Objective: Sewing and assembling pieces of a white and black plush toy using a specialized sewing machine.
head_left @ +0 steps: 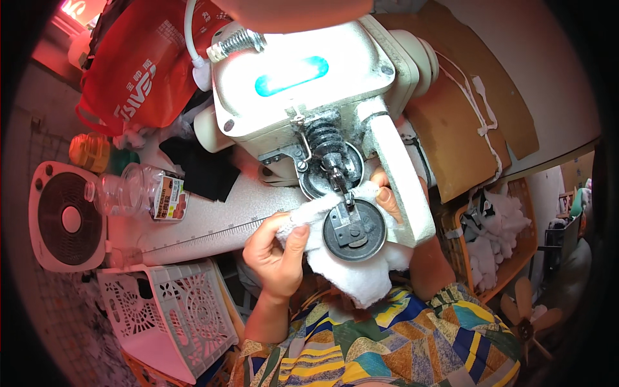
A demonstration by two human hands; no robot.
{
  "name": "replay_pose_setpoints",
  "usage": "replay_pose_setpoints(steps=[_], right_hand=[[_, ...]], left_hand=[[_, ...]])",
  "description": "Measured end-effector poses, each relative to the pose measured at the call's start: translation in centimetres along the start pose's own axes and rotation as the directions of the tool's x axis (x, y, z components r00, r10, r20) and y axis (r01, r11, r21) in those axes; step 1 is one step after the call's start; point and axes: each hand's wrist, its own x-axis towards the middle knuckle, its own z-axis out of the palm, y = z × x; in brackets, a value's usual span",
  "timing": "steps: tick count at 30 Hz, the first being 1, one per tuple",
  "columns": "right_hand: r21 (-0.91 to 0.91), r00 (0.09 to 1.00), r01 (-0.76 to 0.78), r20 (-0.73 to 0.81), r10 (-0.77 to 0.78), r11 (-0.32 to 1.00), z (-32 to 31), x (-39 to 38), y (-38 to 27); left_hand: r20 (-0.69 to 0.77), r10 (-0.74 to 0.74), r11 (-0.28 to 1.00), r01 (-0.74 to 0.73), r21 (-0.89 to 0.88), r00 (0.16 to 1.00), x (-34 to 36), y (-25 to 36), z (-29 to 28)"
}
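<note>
Well now, both hands on the white fluffy piece (361,284)! The left hand (274,255) has its fingers (297,238) almost together, thumb opposite fingertips, the piece's left edge pinched between them. Over at the needle, the right hand (388,201), partly hidden by the pale machine arm (403,184), nips the far edge, thumb close to forefinger. Between the two sets of fingers sits the dark metal disc (355,242), fluff spreading out under it and hanging toward the patterned shirt (380,335). Just beyond the fingers, the sewing machine (309,97) looms, lint on its spring! Left of the left fingers, on the bench (242,206), a black cloth (203,171) and a clear jar (134,190); well right of the right fingers, an orange basket (525,255) with white scraps.
</note>
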Motion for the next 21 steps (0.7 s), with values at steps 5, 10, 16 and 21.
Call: replay_pose_setpoints(steps=[5, 10, 16, 21], right_hand=[[-0.078, 0.998, 0.059, 0.005, -0.059, 0.995, 0.6, 0.3, -0.7], [-0.011, 0.995, 0.068, -0.074, -0.068, 0.998, 0.0, 0.2, -0.8], [0.100, 0.997, -0.021, -0.072, 0.028, 0.995, -1.2, 0.2, -1.1], [0.092, 0.996, -0.033, -0.075, 0.040, 0.995, -1.0, 0.3, -1.4]], left_hand=[[0.002, 0.231, 0.967, -0.230, 0.107, 0.973, 0.1, -0.5, 0.3], [0.026, 0.312, 0.938, -0.312, 0.151, 0.950, 1.0, 0.1, 1.3], [0.070, 0.334, 0.915, -0.342, 0.217, 0.940, 1.3, 0.0, 1.9], [0.071, 0.337, 0.919, -0.344, 0.192, 0.939, 1.4, -0.3, 1.4]])
